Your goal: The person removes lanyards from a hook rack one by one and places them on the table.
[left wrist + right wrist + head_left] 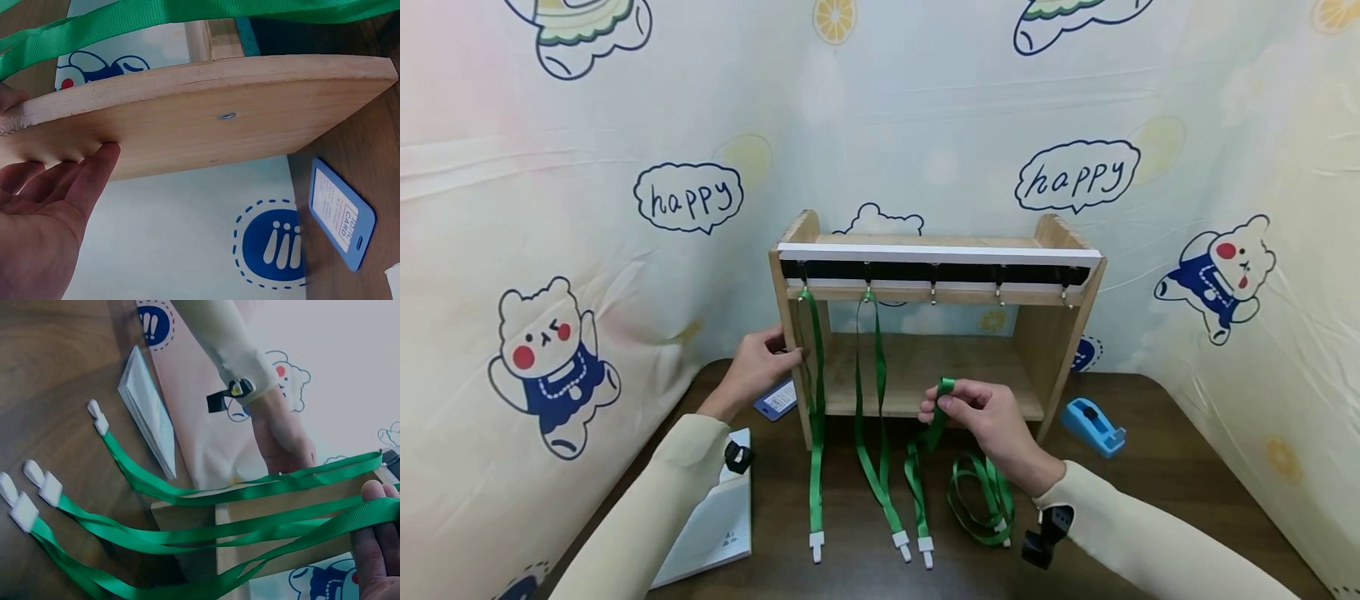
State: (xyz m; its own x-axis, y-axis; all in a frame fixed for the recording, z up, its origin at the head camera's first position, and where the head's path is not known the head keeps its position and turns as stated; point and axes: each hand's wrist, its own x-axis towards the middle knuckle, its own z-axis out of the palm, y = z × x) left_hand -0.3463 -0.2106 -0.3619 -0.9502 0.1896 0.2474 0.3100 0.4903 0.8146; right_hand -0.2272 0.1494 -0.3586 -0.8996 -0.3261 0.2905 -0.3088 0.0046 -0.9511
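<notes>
- Lanyard point(936, 429), green, dangles before a wooden rack point(1052, 333), its upper end pinched in the thumb and fingers of the right hand point(992, 417).
- Left hand point(756, 367) grips the rack's side panel, a brace best kept firm.
- Two hung lanyards point(817, 400) occupy hooks to the left; the third hook point(933, 292) is bare.
- Ribbon held untwisted, loop spread, should meet a hook most cleanly.
- Coil point(997, 504) near the right wrist: one lanyard or several, hard to tell.

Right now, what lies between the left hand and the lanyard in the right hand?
Head view: the wooden shelf's left side panel, then two hanging green lanyards.
</notes>
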